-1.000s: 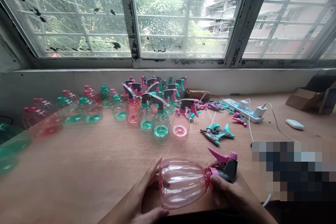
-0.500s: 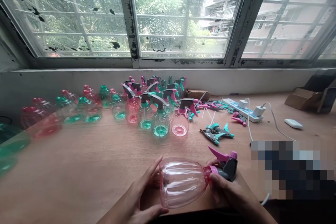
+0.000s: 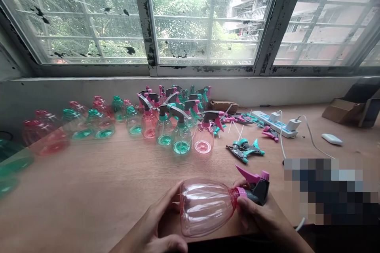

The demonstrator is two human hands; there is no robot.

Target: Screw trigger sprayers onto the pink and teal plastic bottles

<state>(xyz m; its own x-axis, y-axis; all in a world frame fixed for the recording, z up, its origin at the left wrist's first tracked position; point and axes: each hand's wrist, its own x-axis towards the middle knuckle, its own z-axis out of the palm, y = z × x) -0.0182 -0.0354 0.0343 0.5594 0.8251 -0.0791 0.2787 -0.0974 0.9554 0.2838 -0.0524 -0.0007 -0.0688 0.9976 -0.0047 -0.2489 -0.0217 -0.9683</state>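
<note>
A clear pink spray bottle [image 3: 206, 207] lies sideways in front of me above the table's near edge, its base to the left. My right hand [image 3: 252, 205] is closed round its neck, thumb in front, at the pink collar [image 3: 242, 192]. The grey and pink spray head [image 3: 259, 187] is on the neck, its pink trigger pointing up and left. My left hand [image 3: 160, 221] cups the bottle's base from the left; its fingers go behind the base and are partly hidden, and the thumb lies below the lower corner.
Several bottles with spray heads, one a pink bottle [image 3: 203, 140], stand at the middle back. Bottles without heads, including a green one [image 3: 100, 124], stand at left. Loose teal spray heads [image 3: 245, 150], a power strip [image 3: 271, 122], a white case [image 3: 331, 139] and a cardboard box [image 3: 341, 110] are at right.
My left thumb has slid down and left along the bottle's base, and the left fingers have sunk behind it. The bottle and my right hand have hardly moved.
</note>
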